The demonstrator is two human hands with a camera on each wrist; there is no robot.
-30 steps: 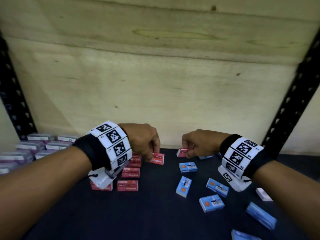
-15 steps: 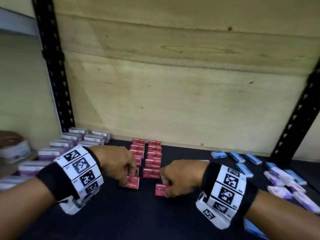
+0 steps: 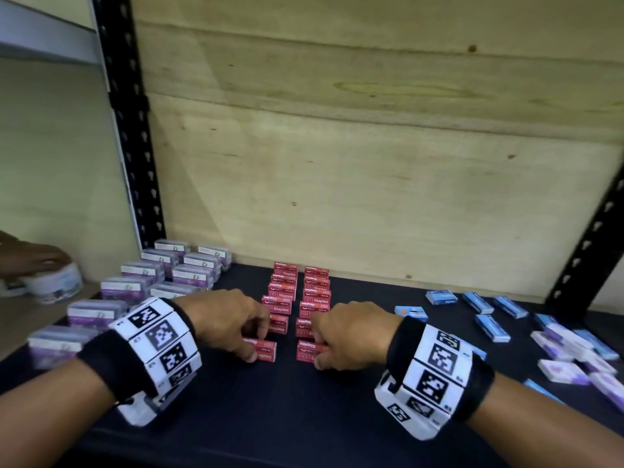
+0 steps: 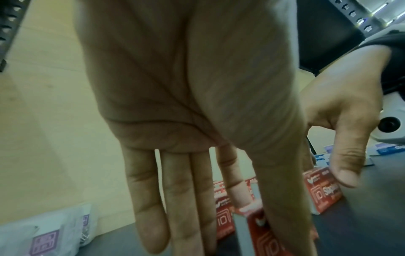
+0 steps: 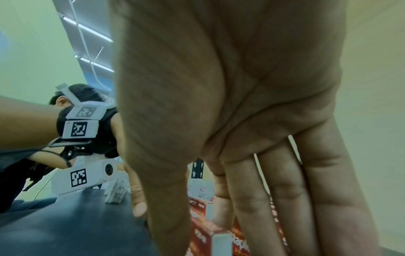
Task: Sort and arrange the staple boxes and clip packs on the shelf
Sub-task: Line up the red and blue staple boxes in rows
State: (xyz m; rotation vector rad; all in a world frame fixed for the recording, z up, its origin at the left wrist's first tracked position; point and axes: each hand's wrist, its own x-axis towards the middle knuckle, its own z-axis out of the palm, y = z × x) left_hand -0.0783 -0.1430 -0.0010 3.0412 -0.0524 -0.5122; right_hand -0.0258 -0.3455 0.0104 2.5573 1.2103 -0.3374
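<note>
Two columns of red staple boxes run front to back in the middle of the dark shelf. My left hand pinches a red staple box at the near end of the left column. In the left wrist view that box sits between my thumb and straight fingers. My right hand pinches another red box at the near end of the right column, and the right wrist view shows this box under my fingers. Both boxes touch the shelf.
Clear packs with purple labels stand in rows at the left. Blue boxes and purple-white boxes lie scattered at the right. Black uprights frame a plywood back wall. Another person's hand rests on a white tub at far left.
Both hands came forward, each carrying a red box, and lowered them onto the shelf at the near ends of the two red columns. The view shifted left.
</note>
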